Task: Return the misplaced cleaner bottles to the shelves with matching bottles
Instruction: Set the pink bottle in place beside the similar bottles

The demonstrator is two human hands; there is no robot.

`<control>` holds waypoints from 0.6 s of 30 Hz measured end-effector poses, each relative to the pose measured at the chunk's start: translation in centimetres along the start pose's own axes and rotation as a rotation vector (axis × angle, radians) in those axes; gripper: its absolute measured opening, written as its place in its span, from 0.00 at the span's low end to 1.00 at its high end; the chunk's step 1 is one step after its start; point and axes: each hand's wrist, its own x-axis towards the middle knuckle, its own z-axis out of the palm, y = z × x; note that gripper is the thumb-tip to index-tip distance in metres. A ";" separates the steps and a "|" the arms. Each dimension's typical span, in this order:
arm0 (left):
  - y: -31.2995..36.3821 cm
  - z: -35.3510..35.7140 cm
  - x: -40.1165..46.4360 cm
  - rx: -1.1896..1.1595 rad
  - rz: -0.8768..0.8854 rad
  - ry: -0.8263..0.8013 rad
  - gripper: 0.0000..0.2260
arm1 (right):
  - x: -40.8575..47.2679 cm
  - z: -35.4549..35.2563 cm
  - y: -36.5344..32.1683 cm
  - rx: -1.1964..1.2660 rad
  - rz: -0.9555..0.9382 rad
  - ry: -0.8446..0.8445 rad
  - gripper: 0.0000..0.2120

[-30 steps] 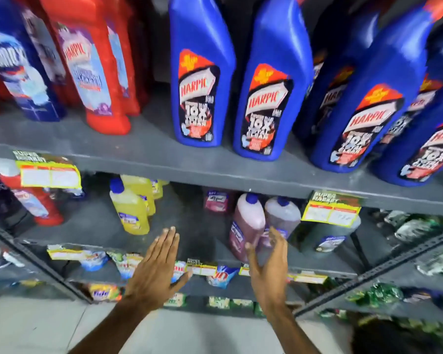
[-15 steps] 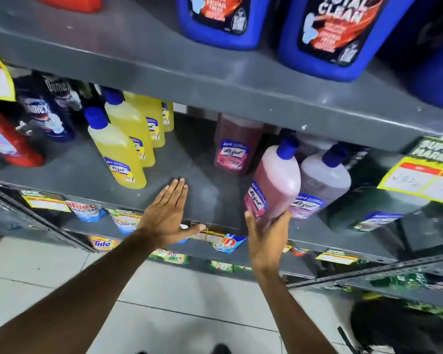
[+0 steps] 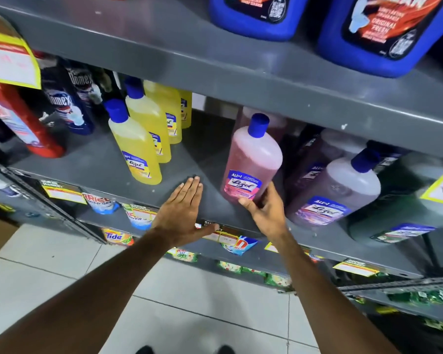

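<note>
A pink Lizol bottle (image 3: 253,159) with a blue cap stands on the grey middle shelf (image 3: 100,167). My right hand (image 3: 265,210) grips its base, thumb on the label. My left hand (image 3: 183,213) lies flat and open on the shelf's front edge, between the pink bottle and a row of yellow Lizol bottles (image 3: 136,141). Another pink bottle (image 3: 279,121) stands behind the held one. To its right stands a purple Lizol bottle (image 3: 335,187) and farther right a dark green one (image 3: 397,221).
Large blue Harpic bottles (image 3: 381,31) stand on the shelf above. Dark Domex bottles (image 3: 69,103) and a red bottle (image 3: 18,121) fill the left end. Yellow price tags (image 3: 10,60) hang from shelf edges. Detergent pouches (image 3: 115,236) line the lower shelf above a tiled floor.
The view dropped from the Harpic shelf to the middle shelf. My right hand reached the pink bottle and took hold of its base. My left hand settled on the shelf edge.
</note>
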 end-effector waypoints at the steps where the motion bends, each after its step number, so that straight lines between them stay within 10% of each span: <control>1: 0.0 0.0 0.0 -0.004 -0.003 -0.005 0.54 | 0.1 -0.1 0.1 0.005 -0.006 -0.009 0.29; 18: -0.1 0.2 -0.1 0.011 0.014 0.013 0.52 | -0.7 -0.3 0.4 0.129 0.001 -0.044 0.32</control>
